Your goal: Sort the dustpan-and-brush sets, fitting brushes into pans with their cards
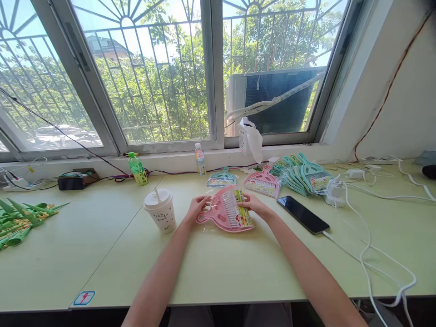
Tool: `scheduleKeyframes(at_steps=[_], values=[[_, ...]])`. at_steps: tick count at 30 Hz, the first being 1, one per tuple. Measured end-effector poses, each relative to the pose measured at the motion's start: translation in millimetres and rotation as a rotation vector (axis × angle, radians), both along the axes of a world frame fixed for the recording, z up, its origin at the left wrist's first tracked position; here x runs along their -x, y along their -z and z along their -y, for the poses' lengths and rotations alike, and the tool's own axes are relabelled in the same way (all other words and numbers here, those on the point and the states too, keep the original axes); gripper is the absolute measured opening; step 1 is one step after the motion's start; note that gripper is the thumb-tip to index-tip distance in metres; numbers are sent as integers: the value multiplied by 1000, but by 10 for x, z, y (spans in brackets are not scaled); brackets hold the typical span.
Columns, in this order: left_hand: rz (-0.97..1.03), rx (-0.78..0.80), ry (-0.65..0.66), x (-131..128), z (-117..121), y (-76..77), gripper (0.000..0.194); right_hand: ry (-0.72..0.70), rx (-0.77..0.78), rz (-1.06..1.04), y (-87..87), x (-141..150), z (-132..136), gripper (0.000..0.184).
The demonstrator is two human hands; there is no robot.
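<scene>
Noted at dial centre: pink plastic dustpan-and-brush set (223, 213) in clear film. Clamped at handle, toward nine o'clock, by left hand (197, 208); gripped over yellow printed card (245, 218), toward three, by right hand (255, 204), probably to steady both ends. Cannot read card, nor lettering on white lidded cup (162, 218) at nine.

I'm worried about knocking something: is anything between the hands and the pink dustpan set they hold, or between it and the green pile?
Nothing visible separates the left hand or right hand from the pink dustpan set. Toward the green pile, another pink set lies partly in between.
</scene>
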State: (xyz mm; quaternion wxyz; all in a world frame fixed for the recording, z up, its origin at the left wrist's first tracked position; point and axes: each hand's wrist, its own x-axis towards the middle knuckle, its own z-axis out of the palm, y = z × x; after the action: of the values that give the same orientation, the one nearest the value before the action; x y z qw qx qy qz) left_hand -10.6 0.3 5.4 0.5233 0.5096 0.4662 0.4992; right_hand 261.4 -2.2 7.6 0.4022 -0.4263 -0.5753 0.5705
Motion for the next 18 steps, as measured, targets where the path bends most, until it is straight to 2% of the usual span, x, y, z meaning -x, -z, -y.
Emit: scheduleKeyframes(at_steps=[3,6,9,12,15,18], values=[[10,-66,7,-47,5,29,28,12,-7,3,10,-69,-26,48],[55,-66,-67,-10,-49,68,24,51,-16,-33,12,-171,-74,46],[83,-54,-289,118,-137,113,20,229,-11,-124,40,-299,-159,46],[20,-82,-493,242,-214,160,13,450,-5,-270,112,-408,-261,46],[76,-29,-479,271,-262,200,12,623,-4,-377,201,-463,-336,44],[185,28,-459,245,-300,221,15,705,-19,-428,270,-474,-365,42]])
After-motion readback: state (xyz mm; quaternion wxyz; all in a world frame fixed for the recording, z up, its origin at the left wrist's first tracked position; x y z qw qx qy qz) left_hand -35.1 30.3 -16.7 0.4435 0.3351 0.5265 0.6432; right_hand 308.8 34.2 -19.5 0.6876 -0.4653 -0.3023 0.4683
